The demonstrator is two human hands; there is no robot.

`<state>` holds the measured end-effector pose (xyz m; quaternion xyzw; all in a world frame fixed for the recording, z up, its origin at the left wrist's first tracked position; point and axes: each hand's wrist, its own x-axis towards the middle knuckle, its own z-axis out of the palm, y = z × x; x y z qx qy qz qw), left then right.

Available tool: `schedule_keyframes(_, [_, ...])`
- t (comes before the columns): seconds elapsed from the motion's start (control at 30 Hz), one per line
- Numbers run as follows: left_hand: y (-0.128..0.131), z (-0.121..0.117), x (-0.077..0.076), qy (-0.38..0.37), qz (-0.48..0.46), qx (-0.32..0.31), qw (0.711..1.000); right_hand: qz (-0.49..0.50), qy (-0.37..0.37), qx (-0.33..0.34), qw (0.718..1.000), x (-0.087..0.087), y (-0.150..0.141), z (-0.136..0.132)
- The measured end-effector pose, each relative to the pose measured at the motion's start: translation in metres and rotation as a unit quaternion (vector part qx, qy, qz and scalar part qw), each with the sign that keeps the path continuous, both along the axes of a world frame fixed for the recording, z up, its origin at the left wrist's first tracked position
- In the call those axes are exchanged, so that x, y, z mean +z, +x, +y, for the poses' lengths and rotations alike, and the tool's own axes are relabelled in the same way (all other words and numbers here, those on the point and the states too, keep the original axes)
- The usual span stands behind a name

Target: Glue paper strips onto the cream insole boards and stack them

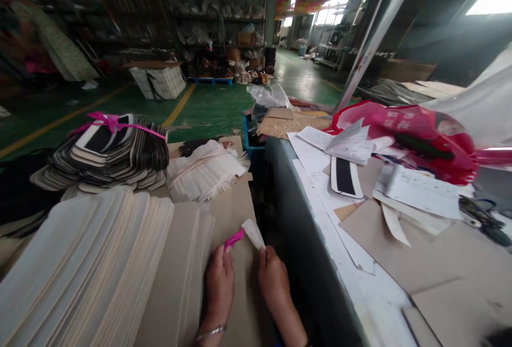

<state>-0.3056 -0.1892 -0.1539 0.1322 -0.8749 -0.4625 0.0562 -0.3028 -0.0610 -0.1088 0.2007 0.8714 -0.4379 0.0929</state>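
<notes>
My left hand [220, 282] is closed, pinching a short magenta ribbon [233, 240] near its end. Beside it my right hand [275, 277] pinches a small whitish strip [253, 234], which could be paper or cloth. The two pieces almost meet at their upper ends; whether they touch I cannot tell. Both hands are above a brown cardboard sheet [230, 206]. Left of them stands a long row of pale rounded panels [96, 267]. Behind it sits a bundle of black-and-cream pieces [108, 158] tied with a magenta ribbon [110, 120].
A stack of crumpled whitish sheets [206, 171] lies ahead. On the right, a white worktable [320, 214] carries papers [420, 190], a black-and-white panel [346, 177], a red bag [420, 134] and scissors [486, 216]. A dark gap separates the two surfaces. Another person [48, 38] is at far left.
</notes>
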Motion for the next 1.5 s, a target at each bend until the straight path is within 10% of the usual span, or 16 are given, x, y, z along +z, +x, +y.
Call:
schedule_keyframes(0.23, [-0.010, 0.004, 0.023, 0.102, -0.072, 0.048, 0.991, 0.002, -0.245, 0.080, 0.966, -0.013, -0.049, -0.032])
schedule_keyframes(0.47, [-0.011, -0.001, 0.021, 0.139, -0.118, 0.071, 0.981, -0.017, -0.440, 0.001, 0.898, -0.021, -0.052, -0.043])
schedule_keyframes(0.8, [-0.001, 0.002, 0.011, 0.064, -0.033, 0.033, 0.997, -0.051, -0.299, 0.000, 0.953, -0.014, -0.055, -0.035])
schedule_keyframes(0.93, [0.000, -0.001, 0.002, 0.073, -0.047, 0.063, 0.994, -0.036, -0.121, 0.065, 0.990, -0.011, -0.052, -0.031])
schedule_keyframes(1.13, [0.001, -0.001, -0.003, 0.088, -0.019, 0.048, 0.995, -0.047, 0.026, 0.219, 0.974, 0.001, -0.051, -0.038])
schedule_keyframes(1.33, [0.004, 0.000, -0.014, 0.055, 0.037, 0.042, 0.997, -0.001, -0.137, 0.321, 0.937, -0.001, -0.056, -0.028])
schedule_keyframes(1.5, [0.004, 0.002, -0.016, 0.074, 0.048, 0.032, 0.996, 0.033, -0.280, 0.257, 0.924, -0.021, -0.052, -0.031])
